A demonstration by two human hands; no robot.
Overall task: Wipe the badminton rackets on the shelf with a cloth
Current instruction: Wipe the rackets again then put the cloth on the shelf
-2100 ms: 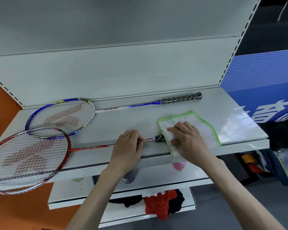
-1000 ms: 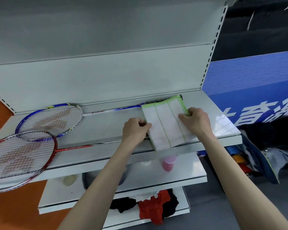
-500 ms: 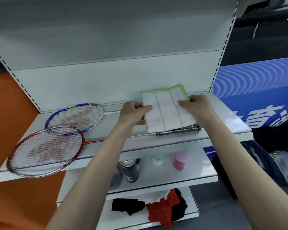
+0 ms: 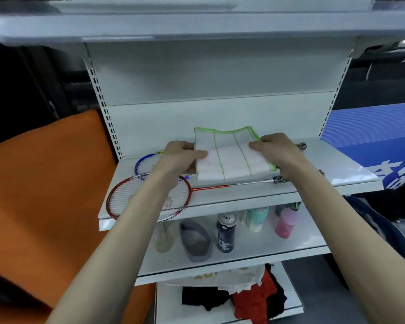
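A white cloth (image 4: 229, 160) with green edging and green lines is held folded above the white shelf (image 4: 337, 169). My left hand (image 4: 181, 157) grips its left edge and my right hand (image 4: 276, 153) grips its right edge. Below the cloth lies a red racket (image 4: 126, 199), its shaft running right under my right wrist. A blue racket (image 4: 145, 161) lies behind it, mostly hidden by my left hand and the cloth; its handle end (image 4: 302, 145) shows at the right.
The lower shelf carries several bottles, among them a dark can (image 4: 225, 232) and a pink bottle (image 4: 285, 223). Red and black clothes (image 4: 248, 302) lie on the bottom shelf. An orange panel (image 4: 45, 183) stands at the left, a blue board (image 4: 372, 132) at the right.
The cloth has been lifted off the red racket's handle, spread between both hands and folded over. The view has pulled back and tilted up, showing more shelves.
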